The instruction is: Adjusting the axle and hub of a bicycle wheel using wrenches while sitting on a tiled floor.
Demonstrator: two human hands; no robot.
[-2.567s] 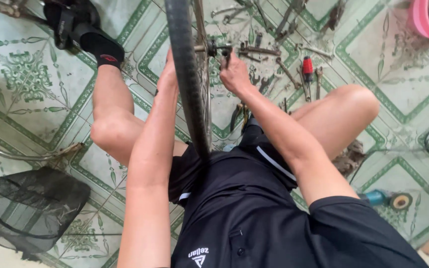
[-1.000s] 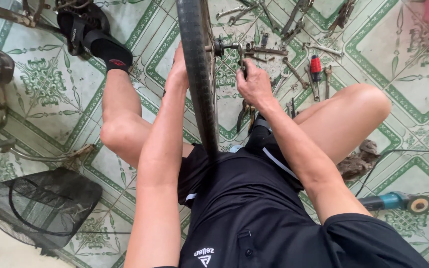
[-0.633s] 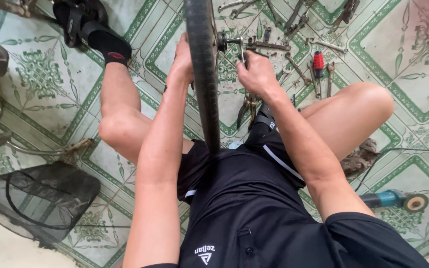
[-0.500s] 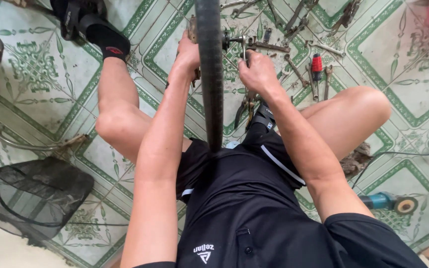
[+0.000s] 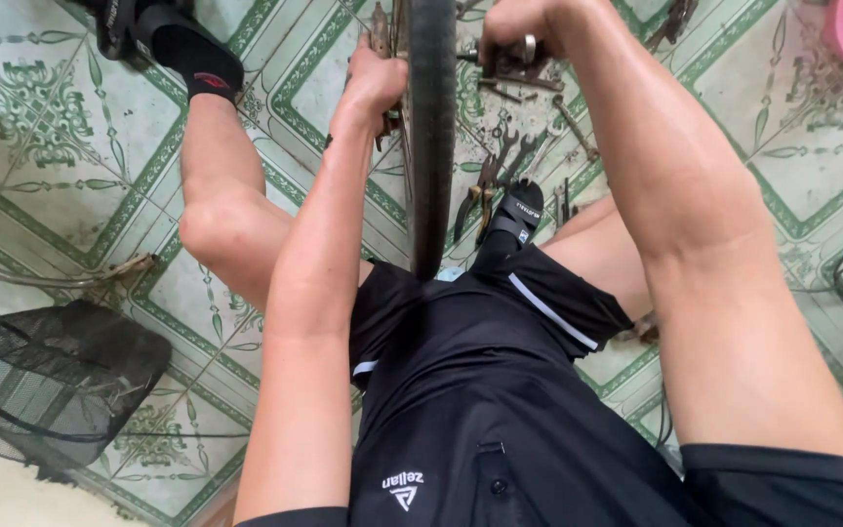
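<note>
Left hand (image 5: 375,80) fingers curl shut on the wheel's left side, touching the black tyre (image 5: 431,137); right hand (image 5: 524,29) fingers clamp a metal axle part (image 5: 529,49), scattered tools (image 5: 509,161) just below them.

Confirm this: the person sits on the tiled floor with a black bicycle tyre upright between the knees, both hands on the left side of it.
Not quite. In the head view the black bicycle tyre stands upright between the knees, but the hands are on opposite sides: the left hand on its left, the right hand on its right, closed around a metal part.
</note>
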